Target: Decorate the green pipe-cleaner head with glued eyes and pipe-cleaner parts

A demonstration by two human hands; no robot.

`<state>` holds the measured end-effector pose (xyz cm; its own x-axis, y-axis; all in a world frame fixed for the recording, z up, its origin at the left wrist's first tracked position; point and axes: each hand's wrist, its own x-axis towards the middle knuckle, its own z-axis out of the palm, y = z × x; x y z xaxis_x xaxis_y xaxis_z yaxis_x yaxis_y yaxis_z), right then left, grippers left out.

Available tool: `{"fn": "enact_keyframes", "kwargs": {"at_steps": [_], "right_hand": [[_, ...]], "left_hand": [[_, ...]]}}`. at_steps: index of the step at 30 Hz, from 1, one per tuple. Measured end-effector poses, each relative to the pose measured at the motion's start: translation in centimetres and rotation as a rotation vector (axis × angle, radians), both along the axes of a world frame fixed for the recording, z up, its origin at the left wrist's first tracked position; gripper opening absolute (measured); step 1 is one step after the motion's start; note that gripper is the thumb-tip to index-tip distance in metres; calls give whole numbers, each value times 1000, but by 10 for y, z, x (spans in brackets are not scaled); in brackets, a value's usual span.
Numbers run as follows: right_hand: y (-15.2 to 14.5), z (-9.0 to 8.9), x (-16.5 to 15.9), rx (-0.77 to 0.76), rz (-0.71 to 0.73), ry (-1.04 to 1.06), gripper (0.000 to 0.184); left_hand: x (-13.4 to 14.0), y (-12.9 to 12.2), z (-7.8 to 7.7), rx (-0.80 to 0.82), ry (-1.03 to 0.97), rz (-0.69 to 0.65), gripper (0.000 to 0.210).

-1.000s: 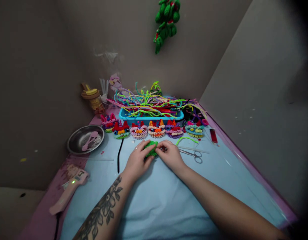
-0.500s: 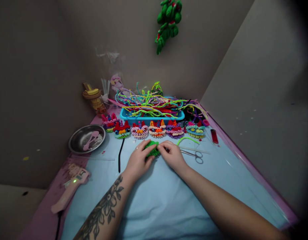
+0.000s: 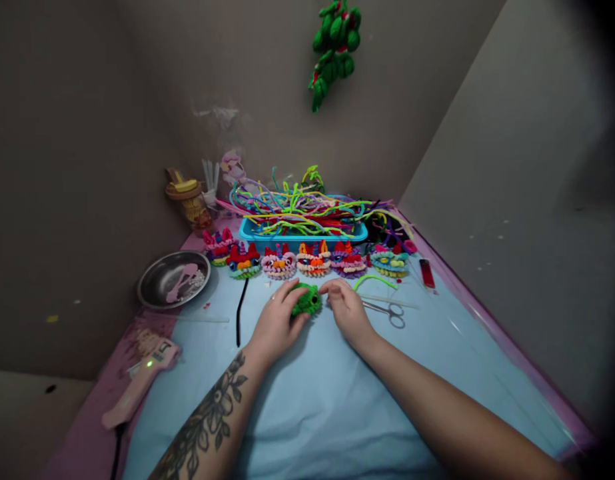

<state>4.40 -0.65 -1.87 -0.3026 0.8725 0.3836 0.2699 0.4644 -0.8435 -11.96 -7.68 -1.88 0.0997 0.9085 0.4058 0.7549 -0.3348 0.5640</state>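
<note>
My left hand (image 3: 281, 313) is wrapped round the left side of a small green fuzzy pipe-cleaner piece (image 3: 307, 302), which shows a dark round spot on its right side. Just right of it, my right hand (image 3: 346, 305) hovers apart from the piece, index finger stretched toward it and the other fingers loosely curled. Nothing shows in its fingers. Beside the right hand lie scissors (image 3: 396, 315) and a bright green pipe cleaner (image 3: 376, 279). A bent black pipe cleaner (image 3: 238, 320) rests left of the left hand.
Several colourful pipe-cleaner animal heads (image 3: 314, 260) line up before a blue tray (image 3: 307, 238) heaped with pipe cleaners. At left are a metal bowl (image 3: 152, 283) with white beads and a pink glue gun (image 3: 137, 393) with a lit green light. A red lighter (image 3: 426, 273) lies right.
My right hand has come off the green piece and moved slightly right, uncovering the dark round spot. My left hand keeps its hold.
</note>
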Motion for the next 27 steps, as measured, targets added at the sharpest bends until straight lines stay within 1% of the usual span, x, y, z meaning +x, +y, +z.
{"fn": "enact_keyframes", "kwargs": {"at_steps": [3, 4, 5, 6, 8, 9, 11, 13, 16, 21, 24, 27], "right_hand": [[2, 13, 13, 2, -130, 9, 29], [1, 17, 19, -10, -143, -25, 23], [0, 20, 26, -19, -121, -105, 18], [-2, 23, 32, -29, -63, -234, 15], [-8, 23, 42, -58, 66, -534, 17], [-10, 21, 43, -81, 92, -648, 18], [-14, 16, 41, -119, 74, -779, 19], [-16, 12, 34, -148, 29, -823, 19], [-15, 11, 25, -164, 2, -841, 18], [-12, 16, 28, -169, 43, -925, 19], [-12, 12, 25, -137, -30, -940, 21], [-12, 6, 19, -35, -120, -943, 28]], "left_hand": [[-3, -2, 2, 36, -26, 27, 47], [-6, -3, 3, 59, -45, 45, 46], [-9, -3, 4, 91, -69, 71, 45], [-12, -4, 5, 129, -97, 109, 43], [-18, -5, 7, 206, -159, 213, 38], [-20, -5, 8, 234, -192, 271, 36], [-24, -4, 9, 257, -254, 373, 32], [-25, -4, 10, 256, -291, 423, 31], [-24, -5, 9, 262, -282, 414, 30], [-22, -8, 10, 268, -249, 385, 30], [-20, -8, 11, 281, -257, 375, 29], [-19, -8, 11, 291, -243, 342, 28]]}}
